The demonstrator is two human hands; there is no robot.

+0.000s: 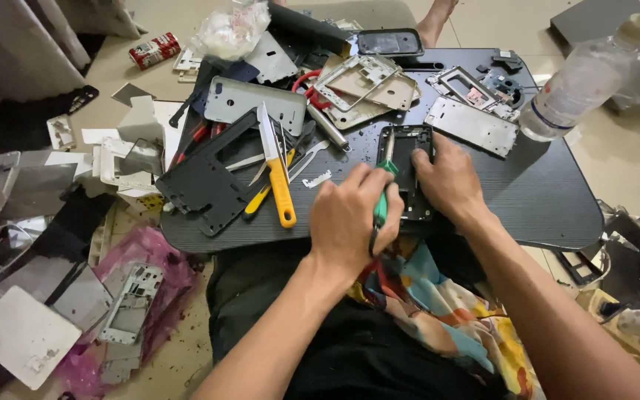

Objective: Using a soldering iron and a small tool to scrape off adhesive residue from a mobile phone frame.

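Observation:
My left hand (353,215) grips a green-handled tool (381,204) whose tip points up into a black phone frame (407,152) lying on the dark round table (542,200). My right hand (446,178) presses down on the right side of that phone frame and holds it still. Most of the frame's lower half is hidden under both hands.
A yellow-handled knife (277,174), a black frame plate (205,181), a grey back cover (253,100), red-handled pliers (309,85) and several metal phone frames lie on the table. A clear plastic bottle (575,89) lies at the right. Loose phone parts cover the floor at left.

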